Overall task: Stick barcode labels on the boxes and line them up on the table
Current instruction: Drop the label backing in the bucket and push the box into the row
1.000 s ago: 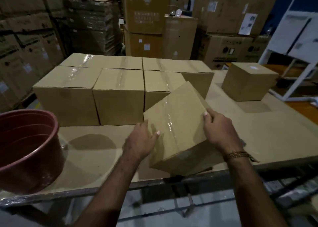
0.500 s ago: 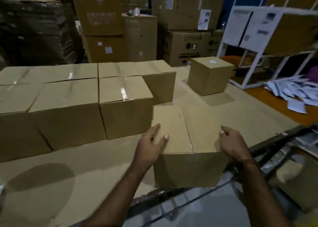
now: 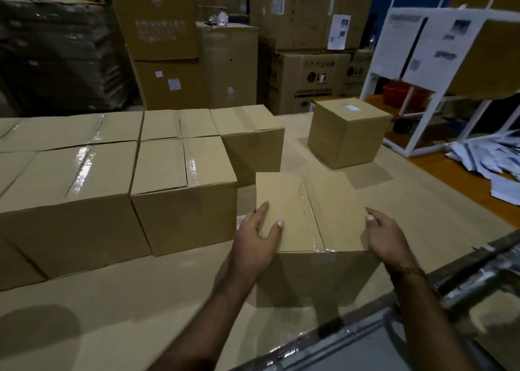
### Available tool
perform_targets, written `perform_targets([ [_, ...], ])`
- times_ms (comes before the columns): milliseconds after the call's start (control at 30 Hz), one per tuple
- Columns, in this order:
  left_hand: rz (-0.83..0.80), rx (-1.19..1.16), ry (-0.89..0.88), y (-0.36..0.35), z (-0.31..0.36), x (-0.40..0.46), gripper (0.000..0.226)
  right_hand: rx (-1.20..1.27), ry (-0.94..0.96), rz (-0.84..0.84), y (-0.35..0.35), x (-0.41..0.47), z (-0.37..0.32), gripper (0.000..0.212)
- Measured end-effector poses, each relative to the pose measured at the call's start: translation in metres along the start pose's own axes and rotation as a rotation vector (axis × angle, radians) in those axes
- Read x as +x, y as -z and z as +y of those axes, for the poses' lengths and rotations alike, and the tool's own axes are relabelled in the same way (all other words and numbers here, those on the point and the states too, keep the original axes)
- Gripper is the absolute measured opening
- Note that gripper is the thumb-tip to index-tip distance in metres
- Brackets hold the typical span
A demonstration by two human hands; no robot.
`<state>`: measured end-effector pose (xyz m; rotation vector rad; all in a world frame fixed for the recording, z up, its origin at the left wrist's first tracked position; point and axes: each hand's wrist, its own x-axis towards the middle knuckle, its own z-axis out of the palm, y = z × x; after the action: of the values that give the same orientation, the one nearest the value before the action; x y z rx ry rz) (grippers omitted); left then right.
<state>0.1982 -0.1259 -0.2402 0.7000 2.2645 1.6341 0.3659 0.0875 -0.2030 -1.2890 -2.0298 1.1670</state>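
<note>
A plain taped cardboard box [image 3: 309, 210] stands upright near the table's front edge. My left hand [image 3: 253, 244] grips its left top edge, thumb lying on the lid. My right hand [image 3: 387, 239] holds the right top edge, thumb at the corner. No label shows on this box. Farther back on the right, a separate box [image 3: 349, 134] carries a small white label [image 3: 349, 107] on its lid. A block of several taped boxes [image 3: 183, 173] sits tightly together on the left.
The table [image 3: 140, 300] is covered with brown cardboard, and a metal rail [image 3: 464, 275] runs along its front right edge. A white rack [image 3: 416, 123] and scattered papers [image 3: 489, 156] lie to the right. Tall stacked cartons [image 3: 306, 80] stand behind.
The box in my hands went from tilted on an edge to standing flat on the table. The view swung right, and the red bucket left the frame.
</note>
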Motion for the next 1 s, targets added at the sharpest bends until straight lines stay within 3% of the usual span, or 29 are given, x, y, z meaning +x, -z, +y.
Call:
perform_targets([
  [167, 0.142, 0.032, 0.023, -0.024, 0.012, 0.032, 0.063, 0.005, 0.026, -0.099, -0.005, 0.07, -0.004, 0.043],
  [400, 0.439, 0.275, -0.036, -0.056, 0.018, 0.067, 0.041, 0.016, 0.072, -0.177, -0.018, 0.134, -0.014, 0.045],
  [700, 0.629, 0.606, -0.021, -0.057, 0.022, 0.094, 0.033, -0.028, 0.156, -0.186, -0.043, 0.169, -0.035, 0.042],
  [833, 0.597, 0.726, -0.035, -0.048, 0.032, 0.11, 0.046, -0.035, 0.172, -0.192, -0.057, 0.184, -0.054, 0.041],
  [1000, 0.42, 0.929, -0.047, -0.017, 0.03, 0.134, 0.09, -0.049, 0.184, -0.203, -0.073, 0.196, -0.069, 0.039],
])
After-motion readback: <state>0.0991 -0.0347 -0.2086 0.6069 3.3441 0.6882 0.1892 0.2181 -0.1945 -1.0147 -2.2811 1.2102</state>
